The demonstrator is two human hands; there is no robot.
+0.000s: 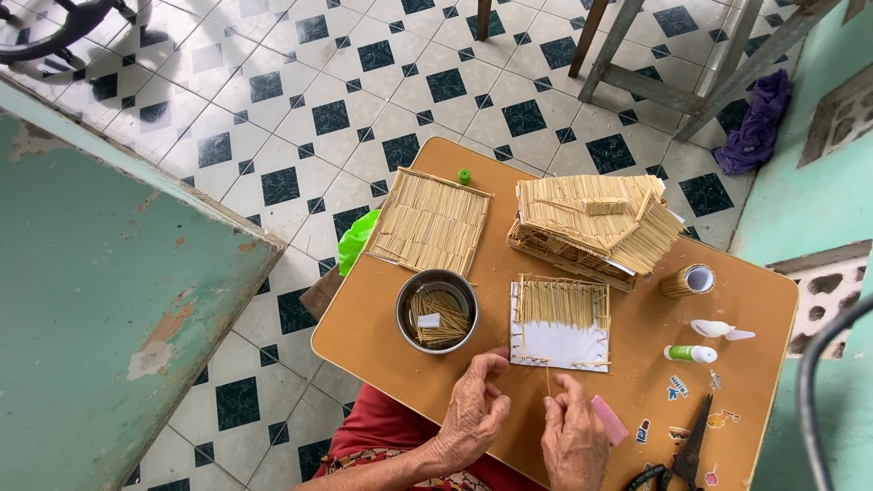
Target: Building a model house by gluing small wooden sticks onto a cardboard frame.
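A thin wooden stick point(547, 380) is being pinched upright by the curled fingers of the right hand point(573, 436), just below a white card point(559, 343) that is half covered with rows of sticks. The left hand point(473, 409) is being rested half closed and empty on the smooth brown table point(382, 350), near a round metal bowl point(437, 310) of sticks. A little stick house point(591, 227) is being kept further back

Bright, even daylight, soft shadows, sharp focus throughout (edges bend slightly, wide lens)
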